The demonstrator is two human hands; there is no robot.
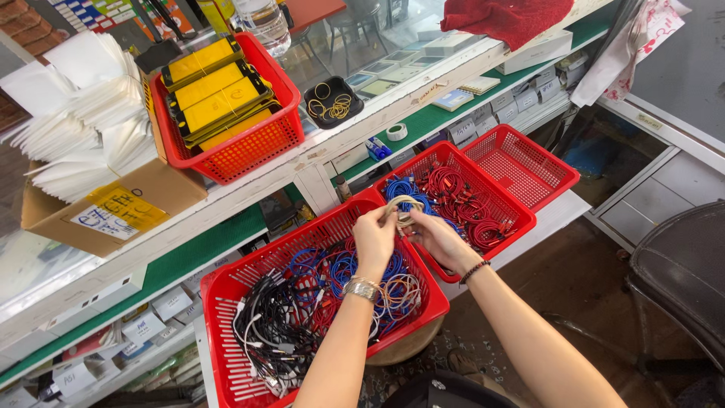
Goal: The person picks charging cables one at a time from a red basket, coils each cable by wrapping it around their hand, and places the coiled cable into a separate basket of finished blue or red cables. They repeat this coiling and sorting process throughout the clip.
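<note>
- The beige coiled cable [401,209] I hold sits between my two hands, raised above the seam where the near red basket [226,295] meets the middle red basket [521,219].
- Its loop stands roughly on edge, arching upward; the long axis of the coil runs left to right from one hand to the other, with the top of the arc towards the shelf.
- My left hand [374,238] pinches the left side of the coil, fingers pressed together around the strands, a metal bracelet [362,288] at the wrist.
- My right hand [442,238] closes on the right side and lower part of the coil, with a dark beaded band [474,270] on that wrist.
- Most of the coil is covered by my fingers; I cannot make out its plugs or ends, nor whether anything binds it.
- What shows is pale, thin and round in section, wound in several turns, lighter than every other cable around it.
- Below my left forearm the near basket holds tangled blue, red, orange, black and white cables [302,302]; its front edge is cut off by the frame.
- The middle basket holds blue and red coiled cables [461,198], and a third red basket [521,162] sits beyond it.
- On the glass counter above are a red basket of yellow packs [215,94] and a small black tray of rubber bands [332,102].
</note>
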